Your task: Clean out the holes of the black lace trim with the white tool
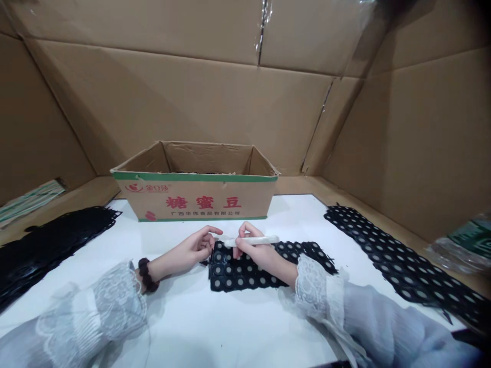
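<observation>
Cardboard walls (184,97) are enclosing a white table (184,327), box (203,191) sitting behind a black dotted sheet (251,275) mid-table, left hand (187,253) half-curling at its edge, hold unclear, right hand (260,254) pinching a white pen (263,240) over it, done-versus-left not showing.

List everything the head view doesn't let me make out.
All in the head view:
Cardboard box: most contents, hidden by its near side.
Dotted black sheet: the part behind the right hand.
White pen-like tool: its tip, blurred.
Left hand: whether it grips the sheet, too small to tell.
Green-labelled plastic item: cut off by the right edge.
</observation>
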{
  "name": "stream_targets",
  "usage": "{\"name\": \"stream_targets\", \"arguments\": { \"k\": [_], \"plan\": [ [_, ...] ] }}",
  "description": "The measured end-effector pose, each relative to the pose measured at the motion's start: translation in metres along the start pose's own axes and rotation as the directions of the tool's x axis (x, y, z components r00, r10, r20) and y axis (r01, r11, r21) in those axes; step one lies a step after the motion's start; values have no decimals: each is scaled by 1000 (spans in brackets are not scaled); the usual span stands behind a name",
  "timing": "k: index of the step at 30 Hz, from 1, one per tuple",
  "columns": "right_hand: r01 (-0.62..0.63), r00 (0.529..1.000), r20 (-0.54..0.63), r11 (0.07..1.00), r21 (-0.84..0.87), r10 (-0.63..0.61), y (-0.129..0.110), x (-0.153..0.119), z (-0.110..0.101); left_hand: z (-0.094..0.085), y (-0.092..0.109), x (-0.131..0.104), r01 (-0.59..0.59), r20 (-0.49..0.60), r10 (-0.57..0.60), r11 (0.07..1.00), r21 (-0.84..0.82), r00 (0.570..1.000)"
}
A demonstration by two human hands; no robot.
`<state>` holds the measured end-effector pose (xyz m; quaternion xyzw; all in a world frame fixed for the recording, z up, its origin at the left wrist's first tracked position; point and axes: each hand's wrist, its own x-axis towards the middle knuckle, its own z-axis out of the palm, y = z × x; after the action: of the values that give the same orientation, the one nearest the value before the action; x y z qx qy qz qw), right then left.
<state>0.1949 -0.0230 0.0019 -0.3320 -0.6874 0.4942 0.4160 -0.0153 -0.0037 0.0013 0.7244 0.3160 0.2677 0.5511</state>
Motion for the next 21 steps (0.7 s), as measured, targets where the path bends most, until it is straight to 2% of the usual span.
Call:
{"name": "stream_targets", "arguments": {
  "k": [2,5,7,10,12,15,19,21],
  "plan": [
    [-25,1000,12,1000,8,24,1,1,3,0,1,0,0,5,-1,1000,16,1000],
    [-78,996,31,989,-125,83,4,4,6,-1,3,-1,-3,19,1,998,64,1000],
    [-70,997,7,970,-231,74,5,5,8,0,4,-4,-5,10,3,987,162,1000],
    [-47,998,-47,942,-332,34,3,6,9,3,4,-12,1,-58,24,922,386,998],
    [-103,994,-78,930,-353,81,1,8,11,8,2,-18,-7,-83,51,886,463,995],
    [-195,980,-112,918,-345,165,-2,15,17,15,-4,-24,-4,-123,68,889,458,990],
    [-80,991,-130,888,-452,24,1,20,26,20,-9,-26,110,-316,82,831,545,945],
    [-1,993,-103,874,-485,-56,3,17,27,20,-9,-27,134,-322,95,772,621,942]
  ]
}}
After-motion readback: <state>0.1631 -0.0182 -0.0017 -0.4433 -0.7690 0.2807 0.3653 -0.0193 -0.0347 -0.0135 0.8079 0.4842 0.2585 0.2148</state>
